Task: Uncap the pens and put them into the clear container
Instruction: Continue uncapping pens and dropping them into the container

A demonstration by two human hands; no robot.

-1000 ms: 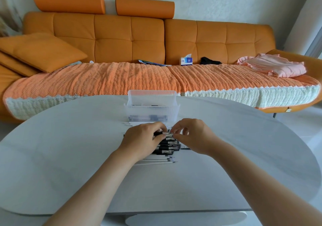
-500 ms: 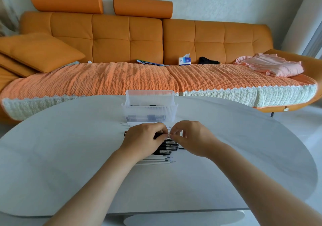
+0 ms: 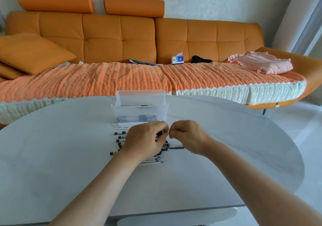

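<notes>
Surface: pale grey oval table [image 3: 69, 156], living room; all task items lie on it.
Task item: slim dark plastic held pen [image 3: 161, 133], lifted just above the stock and bridged between both hands, on the near side of the receptacle.
Left grip: left hand [image 3: 144, 142], fingers curled round the barrel of the held pen.
Right grip: right hand [image 3: 188, 136], thumb and forefinger pinching the end that faces it, other fingers curled in. Whether the cap has separated is too small to tell.
Handling: judged light, stiff and smooth. A straight pull along the axis suits it; hold the barrel near the cap seam, since a pinch at the tip may slip.
Stock: pen row [image 3: 120, 136] of black-gripped and white-barrelled pens, side by side on the table, mostly hidden under the left hand.
Loose part: thin black piece [image 3: 176, 147], on the table just right of the pen row; pen or cap cannot be told.
Receptacle: clear container [image 3: 139, 110] of ribbed plastic, upright, open-topped, just beyond the pen row.
Contents: a few dark items on its floor, blurred by the ribbing.
Background: orange leather sofa [image 3: 122, 41] with an orange knitted throw [image 3: 104, 79], a blue-and-white tissue box [image 3: 178, 59] and a folded pink garment [image 3: 261, 64].
</notes>
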